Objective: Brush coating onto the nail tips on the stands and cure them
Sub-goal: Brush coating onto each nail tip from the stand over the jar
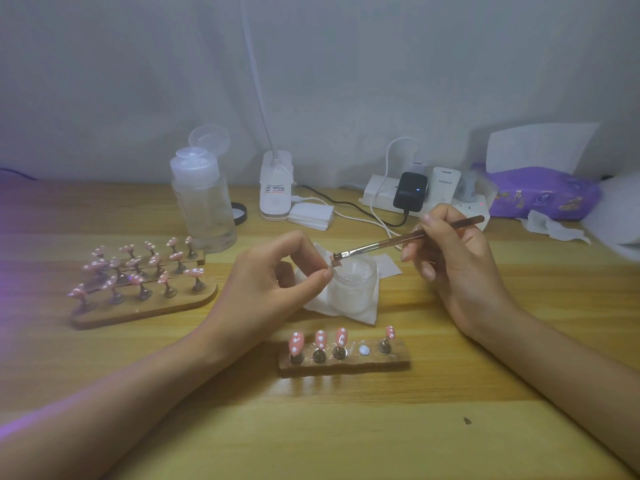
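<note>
1. Pale wooden desk (346, 427) set against a grey wall, everything laid out across it.
2. Far left, a large wooden stand (145, 308) carries rows of pink nail tips (136, 262) with white dots, each on its own little peg.
3. Behind it stands a clear pump bottle (204, 202) with its cap flipped up, then a white lamp base (275, 188) and a stack of white pads (311, 214) just beside it.
4. The left hand (273, 282) is raised above the desk, thumb and forefinger pinching a small pinkish piece (331, 259); it is too small to tell whether it is a nail tip.
5. Just right of those fingers, a glass jar (356, 278) sits on a crumpled white tissue (346, 310).
6. Nearest me, a small wooden stand (346, 367) holds four dotted pink tips (341, 336) upright, with one round spot (364, 350) bare between the third and fourth.
7. The right hand (457, 265) grips a slim brush (408, 239), its bristles touching the pinched piece over the jar's rim.
8. At the back, a white power strip (381, 195) has a black charger (410, 192) plugged in.
9. Far right lies a purple tissue pack (543, 195).
</note>
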### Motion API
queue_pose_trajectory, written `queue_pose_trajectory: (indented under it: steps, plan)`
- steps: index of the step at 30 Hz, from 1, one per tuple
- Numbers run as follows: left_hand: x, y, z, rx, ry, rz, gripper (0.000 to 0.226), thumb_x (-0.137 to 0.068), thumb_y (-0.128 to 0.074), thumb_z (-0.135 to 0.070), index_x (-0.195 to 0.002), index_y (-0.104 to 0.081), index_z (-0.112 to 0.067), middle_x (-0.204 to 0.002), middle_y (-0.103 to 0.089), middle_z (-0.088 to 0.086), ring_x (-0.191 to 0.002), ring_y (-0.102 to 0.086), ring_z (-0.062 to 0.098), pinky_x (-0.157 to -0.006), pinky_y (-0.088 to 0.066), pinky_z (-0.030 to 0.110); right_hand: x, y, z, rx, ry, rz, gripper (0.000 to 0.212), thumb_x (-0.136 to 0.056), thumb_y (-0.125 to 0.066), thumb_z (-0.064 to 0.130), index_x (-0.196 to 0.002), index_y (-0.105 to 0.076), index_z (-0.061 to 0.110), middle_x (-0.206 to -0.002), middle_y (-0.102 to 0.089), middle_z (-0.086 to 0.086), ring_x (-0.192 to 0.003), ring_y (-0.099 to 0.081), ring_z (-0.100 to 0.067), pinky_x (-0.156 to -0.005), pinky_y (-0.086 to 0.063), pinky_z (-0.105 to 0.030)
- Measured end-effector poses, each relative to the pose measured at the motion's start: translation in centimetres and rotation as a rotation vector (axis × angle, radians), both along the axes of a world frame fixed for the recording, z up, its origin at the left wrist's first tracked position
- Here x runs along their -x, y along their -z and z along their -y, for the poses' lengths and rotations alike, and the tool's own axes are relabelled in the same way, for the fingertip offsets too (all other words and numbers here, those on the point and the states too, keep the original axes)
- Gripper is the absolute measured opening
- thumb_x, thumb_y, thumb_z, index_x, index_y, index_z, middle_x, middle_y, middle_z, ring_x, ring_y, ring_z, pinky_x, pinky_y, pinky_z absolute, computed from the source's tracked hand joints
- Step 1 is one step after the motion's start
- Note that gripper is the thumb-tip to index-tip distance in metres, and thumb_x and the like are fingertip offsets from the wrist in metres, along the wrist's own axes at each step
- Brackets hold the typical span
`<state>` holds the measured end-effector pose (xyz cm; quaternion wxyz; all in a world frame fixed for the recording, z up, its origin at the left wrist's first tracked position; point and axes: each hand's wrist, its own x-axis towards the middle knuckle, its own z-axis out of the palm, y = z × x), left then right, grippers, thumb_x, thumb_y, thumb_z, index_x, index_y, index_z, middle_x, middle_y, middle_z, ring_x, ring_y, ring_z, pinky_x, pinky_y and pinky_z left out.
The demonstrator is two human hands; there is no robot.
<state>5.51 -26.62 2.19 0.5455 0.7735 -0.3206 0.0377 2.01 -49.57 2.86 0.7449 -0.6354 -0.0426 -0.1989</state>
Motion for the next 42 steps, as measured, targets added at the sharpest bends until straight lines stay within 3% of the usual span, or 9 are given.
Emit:
queue_pose_trajectory:
  steps: [5,12,18,22,26,31,39,42]
  plan:
    - [0.08,-0.13,0.06,0.006,0.009,0.008,0.022,-0.088,-0.074,-0.010,-0.073,-0.061,-0.020,-0.073,-0.064,-0.015,-0.047,-0.037,0.006,-0.050,-0.032,0.013,-0.09,0.13,0.11,-0.012,0.046,-0.042,0.033,-0.100,-0.049,0.011,-0.068,-0.045,0.019,-0.054,-0.062,-0.006,-0.038,-0.035,-0.010,-0.040,-0.031,-0.015]
    - [0.16,-0.27,0.13,0.002,0.020,0.056,0.020,-0.089,-0.071,-0.005,-0.074,-0.060,-0.013,-0.054,-0.053,-0.028,-0.043,-0.031,0.003,-0.049,-0.026,0.007,-0.18,0.16,0.07,0.013,0.028,-0.032,0.031,-0.101,-0.049,0.012,-0.071,-0.043,0.017,-0.055,-0.063,-0.006,-0.039,-0.036,-0.010,-0.040,-0.032,-0.015]
    - [0.05,-0.29,-0.02,0.001,0.019,0.080,0.017,-0.089,-0.072,-0.006,-0.076,-0.062,-0.010,-0.055,-0.053,-0.028,-0.045,-0.030,0.005,-0.049,-0.027,0.008,-0.07,0.09,0.07,0.006,-0.007,0.012,0.026,-0.096,-0.054,0.022,-0.071,-0.047,0.019,-0.059,-0.065,-0.006,-0.040,-0.038,-0.011,-0.042,-0.034,-0.016]
    - [0.06,-0.26,-0.05,-0.006,0.025,0.099,0.016,-0.090,-0.071,-0.005,-0.077,-0.062,-0.007,-0.054,-0.052,-0.030,-0.045,-0.029,0.004,-0.049,-0.026,0.007,-0.15,0.17,0.09,-0.005,0.051,-0.040,0.032,-0.099,-0.051,0.013,-0.068,-0.046,0.020,-0.055,-0.062,-0.007,-0.037,-0.034,-0.010,-0.039,-0.031,-0.014]
    - [0.00,-0.21,-0.06,-0.013,0.018,0.128,0.015,-0.089,-0.072,-0.007,-0.077,-0.062,-0.007,-0.056,-0.052,-0.029,-0.046,-0.030,0.005,-0.051,-0.027,0.009,-0.02,0.07,0.06,-0.029,-0.003,-0.003,0.029,-0.097,-0.053,0.021,-0.069,-0.050,0.022,-0.057,-0.063,-0.005,-0.040,-0.038,-0.009,-0.040,-0.033,-0.015]
    - [0.05,-0.27,-0.02,-0.016,0.021,0.142,0.013,-0.089,-0.072,-0.010,-0.079,-0.064,-0.007,-0.059,-0.053,-0.029,-0.047,-0.030,0.005,-0.051,-0.027,0.009,-0.13,0.06,0.07,-0.035,0.037,-0.058,0.032,-0.100,-0.051,0.013,-0.068,-0.048,0.020,-0.055,-0.062,-0.006,-0.036,-0.034,-0.008,-0.038,-0.029,-0.015]
    - [0.07,-0.24,-0.15,-0.023,0.008,0.135,0.011,-0.088,-0.072,-0.016,-0.081,-0.064,-0.013,-0.083,-0.061,-0.014,-0.051,-0.036,0.006,-0.056,-0.033,0.012,-0.15,-0.03,-0.05,-0.051,0.020,-0.068,0.027,-0.100,-0.050,0.015,-0.073,-0.044,0.017,-0.056,-0.062,-0.005,-0.036,-0.034,-0.007,-0.039,-0.030,-0.014]
    - [0.07,-0.25,-0.14,-0.034,0.003,0.141,0.010,-0.089,-0.072,-0.014,-0.082,-0.064,-0.012,-0.086,-0.062,-0.011,-0.051,-0.038,0.006,-0.057,-0.034,0.012,-0.06,-0.17,0.01,-0.068,-0.026,-0.033,0.024,-0.094,-0.056,0.025,-0.074,-0.046,0.018,-0.057,-0.063,-0.004,-0.037,-0.034,-0.007,-0.039,-0.031,-0.013]
